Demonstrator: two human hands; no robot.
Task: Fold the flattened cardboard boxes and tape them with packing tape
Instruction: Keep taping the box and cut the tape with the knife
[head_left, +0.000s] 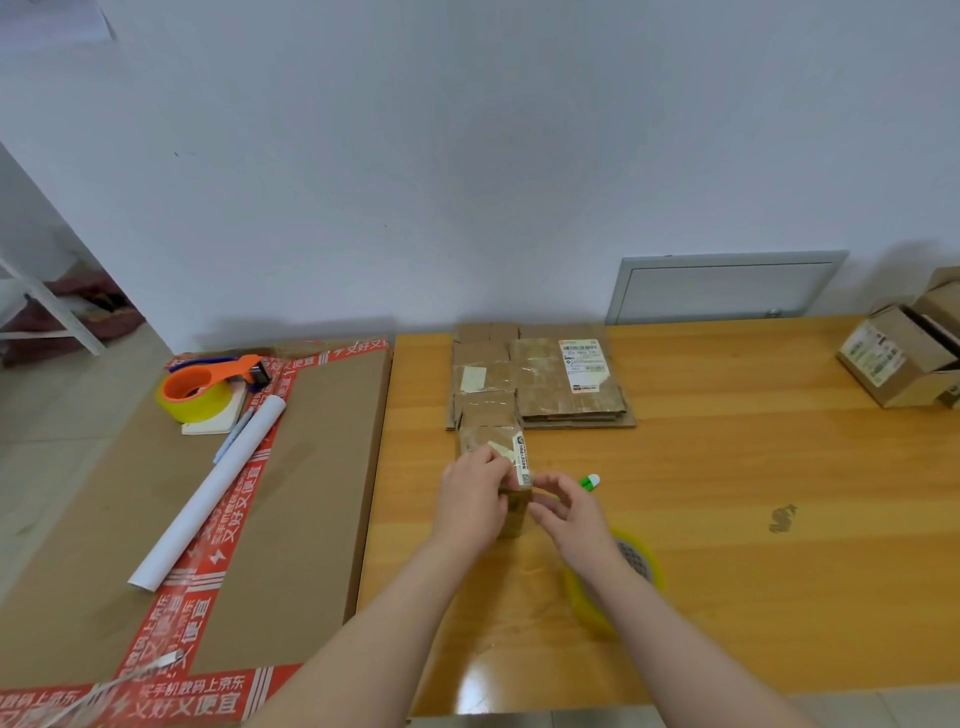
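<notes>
A small brown cardboard box (498, 449) with a white label strip is held up over the middle of the wooden table (727, 467). My left hand (475, 499) grips its left side. Against its right edge my right hand (566, 512) pinches with thumb and fingers. A roll of clear yellowish packing tape (631, 577) lies on the table under my right wrist, partly hidden. Behind the box lies a stack of flattened cardboard boxes (561, 382) with a shipping label. An orange tape dispenser (208, 387) with a yellowish roll rests at the left.
A large flat carton (311, 493) with red printed tape adjoins the table on the left; a white paper roll (208, 499) and a pen lie on it. A green-and-white small object (589, 482) sits by my right hand. Folded boxes (904, 358) stand at the far right.
</notes>
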